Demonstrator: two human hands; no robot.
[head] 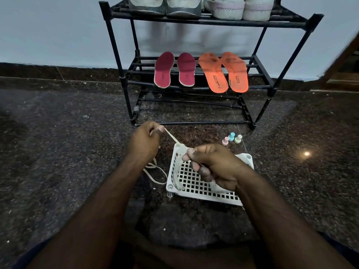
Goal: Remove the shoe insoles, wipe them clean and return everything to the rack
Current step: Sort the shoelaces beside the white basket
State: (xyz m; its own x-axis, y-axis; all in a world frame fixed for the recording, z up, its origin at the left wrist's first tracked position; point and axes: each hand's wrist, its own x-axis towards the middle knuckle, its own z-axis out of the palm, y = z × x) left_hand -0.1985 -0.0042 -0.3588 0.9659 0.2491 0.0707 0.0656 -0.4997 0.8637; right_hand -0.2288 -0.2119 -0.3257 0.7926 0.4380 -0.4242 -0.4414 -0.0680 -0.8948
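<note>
Two dark red insoles (pixel 174 69) and two orange insoles (pixel 223 72) lie side by side on the middle shelf of the black shoe rack (pixel 124 78). Grey shoes (pixel 165 6) and white shoes (pixel 239 7) stand on the top shelf. My left hand (pixel 145 141) pinches the end of a white shoelace (pixel 172 137) and holds it taut. My right hand (pixel 213 166) grips the same lace over a white perforated plastic tray (pixel 194 183) on the floor. More white lace lies in loops (pixel 155 173) left of the tray.
Three small pastel pegs (pixel 232 138), pink, blue and green, stand on the dark speckled floor behind the tray. The rack's bottom shelf holds nothing. A pale wall runs behind the rack, and a wooden door edge (pixel 342 61) shows at far right.
</note>
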